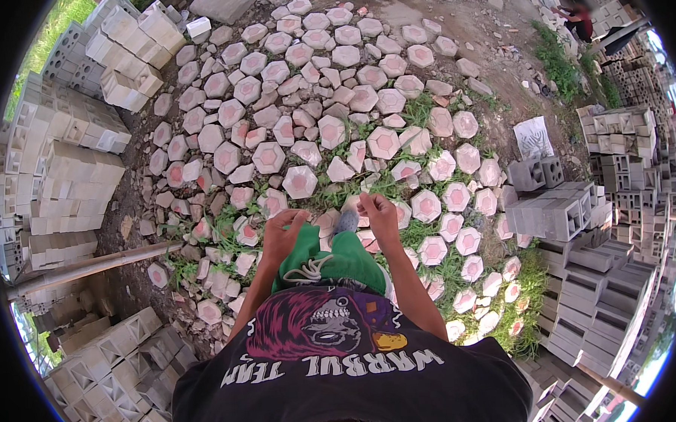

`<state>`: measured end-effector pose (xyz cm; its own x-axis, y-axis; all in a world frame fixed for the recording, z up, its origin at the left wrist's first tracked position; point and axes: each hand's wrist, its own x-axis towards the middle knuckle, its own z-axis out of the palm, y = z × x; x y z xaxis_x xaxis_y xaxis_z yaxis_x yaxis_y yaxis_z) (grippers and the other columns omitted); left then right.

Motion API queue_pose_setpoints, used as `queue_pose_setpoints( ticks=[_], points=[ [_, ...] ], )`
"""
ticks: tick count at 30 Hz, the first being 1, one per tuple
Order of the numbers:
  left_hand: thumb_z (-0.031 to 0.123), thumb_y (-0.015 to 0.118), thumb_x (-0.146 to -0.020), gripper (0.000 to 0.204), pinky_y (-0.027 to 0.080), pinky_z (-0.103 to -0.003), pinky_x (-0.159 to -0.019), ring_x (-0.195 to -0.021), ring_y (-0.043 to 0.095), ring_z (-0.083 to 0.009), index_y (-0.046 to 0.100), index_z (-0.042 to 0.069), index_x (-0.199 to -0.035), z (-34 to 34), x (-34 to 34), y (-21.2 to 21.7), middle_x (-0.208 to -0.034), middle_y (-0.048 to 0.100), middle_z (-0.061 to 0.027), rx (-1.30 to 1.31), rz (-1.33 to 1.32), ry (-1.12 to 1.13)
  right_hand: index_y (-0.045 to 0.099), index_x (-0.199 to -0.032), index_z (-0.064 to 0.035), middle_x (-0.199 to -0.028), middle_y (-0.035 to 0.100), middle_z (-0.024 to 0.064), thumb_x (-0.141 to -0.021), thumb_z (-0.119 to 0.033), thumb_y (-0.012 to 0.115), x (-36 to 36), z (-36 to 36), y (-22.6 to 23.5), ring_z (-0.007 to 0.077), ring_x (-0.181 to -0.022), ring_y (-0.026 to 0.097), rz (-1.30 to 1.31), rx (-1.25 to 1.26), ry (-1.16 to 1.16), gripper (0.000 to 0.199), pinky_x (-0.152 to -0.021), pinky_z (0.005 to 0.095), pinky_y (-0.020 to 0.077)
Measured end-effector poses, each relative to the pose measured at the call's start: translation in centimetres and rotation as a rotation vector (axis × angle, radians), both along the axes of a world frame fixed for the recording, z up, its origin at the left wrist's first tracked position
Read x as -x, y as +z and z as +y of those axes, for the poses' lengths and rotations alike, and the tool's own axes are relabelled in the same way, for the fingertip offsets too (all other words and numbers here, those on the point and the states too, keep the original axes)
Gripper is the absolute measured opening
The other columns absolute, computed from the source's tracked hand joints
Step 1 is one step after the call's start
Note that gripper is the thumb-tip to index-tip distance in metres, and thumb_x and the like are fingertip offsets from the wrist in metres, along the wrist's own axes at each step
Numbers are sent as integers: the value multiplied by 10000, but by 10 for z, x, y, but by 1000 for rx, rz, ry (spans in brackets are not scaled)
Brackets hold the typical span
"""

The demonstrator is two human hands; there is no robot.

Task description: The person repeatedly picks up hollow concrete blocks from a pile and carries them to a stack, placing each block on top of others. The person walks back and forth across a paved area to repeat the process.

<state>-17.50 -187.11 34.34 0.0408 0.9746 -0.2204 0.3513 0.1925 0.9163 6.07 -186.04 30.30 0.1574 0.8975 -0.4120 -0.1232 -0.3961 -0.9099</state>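
Observation:
My left hand (pixel 284 230) is raised in front of my green shorts (pixel 340 258), its fingers curled inward and pressed together. To its right, level with it, my right hand (pixel 380 212) has thumb and fingertips closed in a pinch. The hands are apart from each other. If either grips anything, it is too small to make out. Below them the ground is covered with hexagonal paving blocks, pale with pinkish centres; one such block (pixel 300 182) lies just beyond my hands, and another block (pixel 427 205) is right of my right hand.
Broken stone pieces and grass lie between the blocks. Stacked pale concrete blocks (pixel 76 185) line the left side, and grey hollow blocks (pixel 553 211) stand at the right. A pole (pixel 99 268) juts in from the left. Far right, a person (pixel 580 21) is near a wall of blocks.

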Motion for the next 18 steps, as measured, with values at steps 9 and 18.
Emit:
queue_pose_setpoints(
  ticks=[9,18],
  points=[
    [350,294,-1014,484,427,-304,-842,-895,583,-163,508,16,-1292,104,-15,-31,-1084,656,-92,139,-239,37,608,-848,-19,-761,618,18,-806,-221,716,-15,92,-15,86,-709,559,-76,-11,18,233,-674,244,446],
    [391,170,-998,580,379,-349,-909,-972,567,-234,499,32,-1312,294,-13,-34,-1126,636,-118,71,-462,-186,570,-780,-32,-702,595,17,-758,-228,773,-1,232,-10,77,-646,532,-175,-67,-58,283,-609,242,441]
  ],
)
